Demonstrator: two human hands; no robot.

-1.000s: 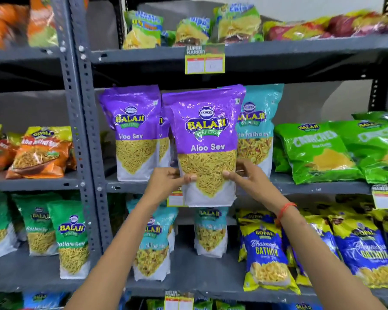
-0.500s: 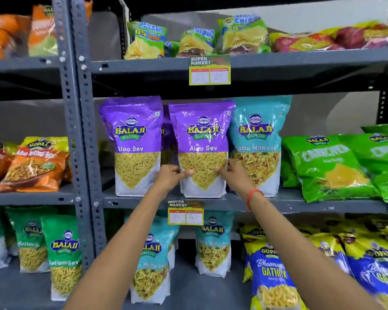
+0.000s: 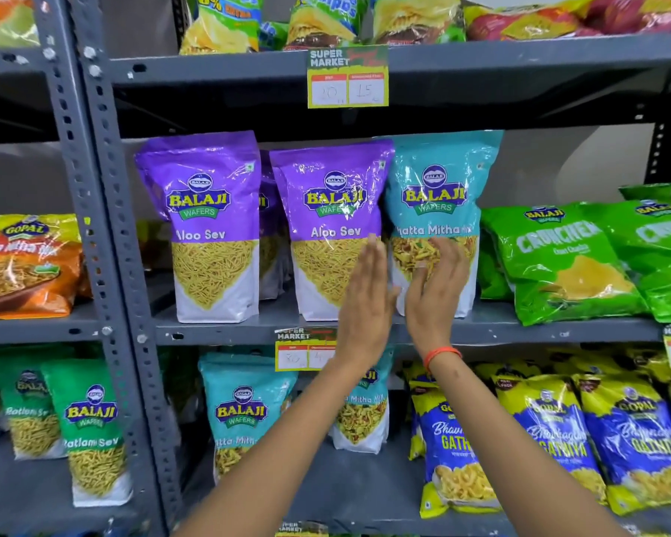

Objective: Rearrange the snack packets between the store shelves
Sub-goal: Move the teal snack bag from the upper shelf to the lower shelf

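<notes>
Two purple Aloo Sev packets stand upright on the middle shelf [image 3: 520, 329], one at the left [image 3: 206, 226] and one beside it at the centre [image 3: 326, 226]. A teal Khatta Mitha packet [image 3: 438, 203] stands just right of them. My left hand [image 3: 367, 300] is flat and open in front of the gap between the centre purple packet and the teal one. My right hand [image 3: 434, 288] is open with fingers spread over the lower front of the teal packet. Neither hand holds anything.
Green Crunchex bags [image 3: 558, 261] lie at the right of the middle shelf. Teal packets [image 3: 245, 412] and blue-yellow Gathiya bags [image 3: 551, 432] fill the lower shelf. Orange Gopal bags [image 3: 24, 265] and green Ratlami Sev packets [image 3: 94, 428] sit in the left bay. Price tags [image 3: 347, 77] hang from shelf edges.
Both hands set the centre purple packet upright on the middle shelf, let go of it, and moved right toward the teal packet.
</notes>
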